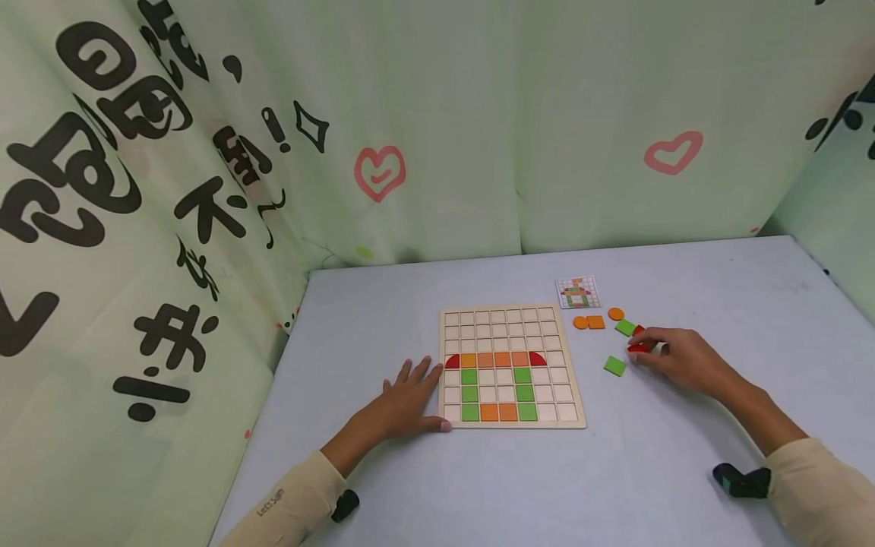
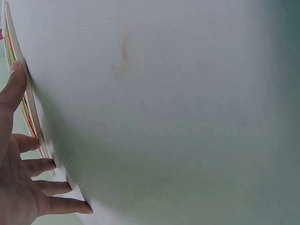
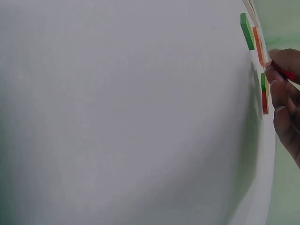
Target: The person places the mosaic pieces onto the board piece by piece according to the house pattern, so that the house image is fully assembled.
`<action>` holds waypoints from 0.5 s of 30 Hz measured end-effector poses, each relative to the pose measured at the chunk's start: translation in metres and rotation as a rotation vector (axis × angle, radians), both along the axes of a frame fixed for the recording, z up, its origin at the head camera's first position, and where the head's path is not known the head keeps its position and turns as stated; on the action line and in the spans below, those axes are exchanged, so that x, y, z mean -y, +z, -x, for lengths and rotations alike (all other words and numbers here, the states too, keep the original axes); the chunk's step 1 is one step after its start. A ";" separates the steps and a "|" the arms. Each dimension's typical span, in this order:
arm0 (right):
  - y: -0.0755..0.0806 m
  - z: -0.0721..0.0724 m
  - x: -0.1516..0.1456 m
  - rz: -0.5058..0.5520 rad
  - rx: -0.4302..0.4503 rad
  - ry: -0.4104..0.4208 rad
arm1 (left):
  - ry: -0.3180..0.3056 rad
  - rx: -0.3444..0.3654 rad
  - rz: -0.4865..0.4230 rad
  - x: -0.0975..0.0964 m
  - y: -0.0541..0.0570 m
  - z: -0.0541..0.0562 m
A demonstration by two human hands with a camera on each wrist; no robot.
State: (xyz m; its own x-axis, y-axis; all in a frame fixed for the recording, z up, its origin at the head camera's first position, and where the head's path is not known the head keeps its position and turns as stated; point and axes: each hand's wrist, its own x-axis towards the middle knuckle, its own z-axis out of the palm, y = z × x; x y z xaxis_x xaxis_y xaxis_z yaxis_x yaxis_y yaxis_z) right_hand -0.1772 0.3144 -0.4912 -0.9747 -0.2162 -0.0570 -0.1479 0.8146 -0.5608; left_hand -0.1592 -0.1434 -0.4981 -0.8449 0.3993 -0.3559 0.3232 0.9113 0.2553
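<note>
Toward seven o'clock in the head view, the person wears a beige left sleeve point(image 1: 301, 486), marked with slanting dark lettering point(image 1: 270, 503) that seems to begin "Let's"; its last letters are too small to read. A small, rounded black device point(image 1: 345, 505) sits at its three o'clock edge. Toward four o'clock, the matching beige right sleeve point(image 1: 816, 486) has a blocky black device point(image 1: 752, 484) at its nine o'clock edge.

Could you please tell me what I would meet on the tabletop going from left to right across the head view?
Left hand → wooden grid board → left orange circle → orange square → nearer green square → right hand, pinching a red piece.
</note>
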 end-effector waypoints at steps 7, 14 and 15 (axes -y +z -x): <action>0.005 0.006 0.014 0.036 0.010 0.021 | -0.007 -0.008 -0.007 0.001 0.002 -0.002; 0.008 0.012 0.033 0.078 0.007 0.080 | -0.010 -0.009 -0.011 0.001 0.002 -0.002; 0.009 0.013 0.035 0.088 0.010 0.091 | -0.009 -0.009 -0.009 0.001 0.002 -0.002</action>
State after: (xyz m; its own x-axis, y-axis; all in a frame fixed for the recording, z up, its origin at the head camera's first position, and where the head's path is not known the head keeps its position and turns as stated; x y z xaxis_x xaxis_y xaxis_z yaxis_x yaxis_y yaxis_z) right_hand -0.1905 0.2792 -0.4826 -0.9504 -0.3082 -0.0432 -0.2132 0.7458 -0.6311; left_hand -0.1573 -0.1443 -0.4960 -0.8444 0.4104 -0.3442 0.3341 0.9058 0.2604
